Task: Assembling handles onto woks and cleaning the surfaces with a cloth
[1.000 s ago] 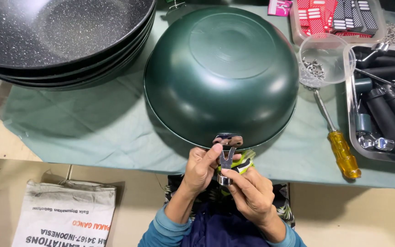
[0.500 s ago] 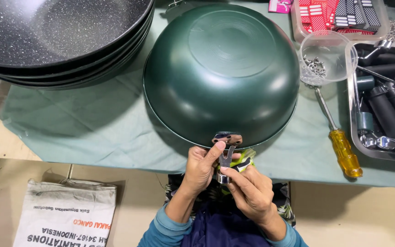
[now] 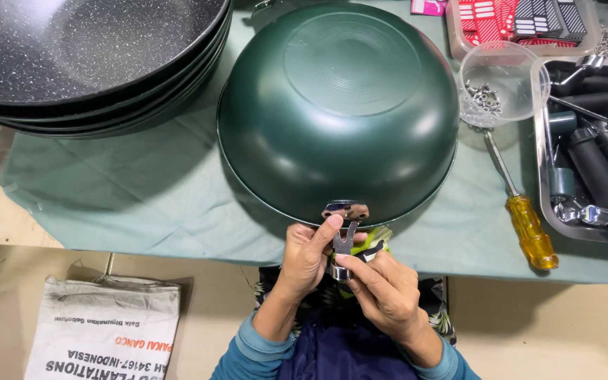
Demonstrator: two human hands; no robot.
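Left hand [image 3: 307, 255] and right hand [image 3: 383, 290] pinch a forked metal bracket [image 3: 343, 248], pressed together below the upturned green wok's [image 3: 339, 105] rim plate. Bracket's lower end hidden by fingers; green piece behind unclear.

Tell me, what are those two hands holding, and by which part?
Both the left hand and right hand pinch a small forked silver metal bracket by its lower end, at the rim of the upturned dark green wok.

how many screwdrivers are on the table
1. The yellow-handled screwdriver lies on the green cloth, right of the upturned green wok, beside the metal tray. Others may be hidden in the tray.
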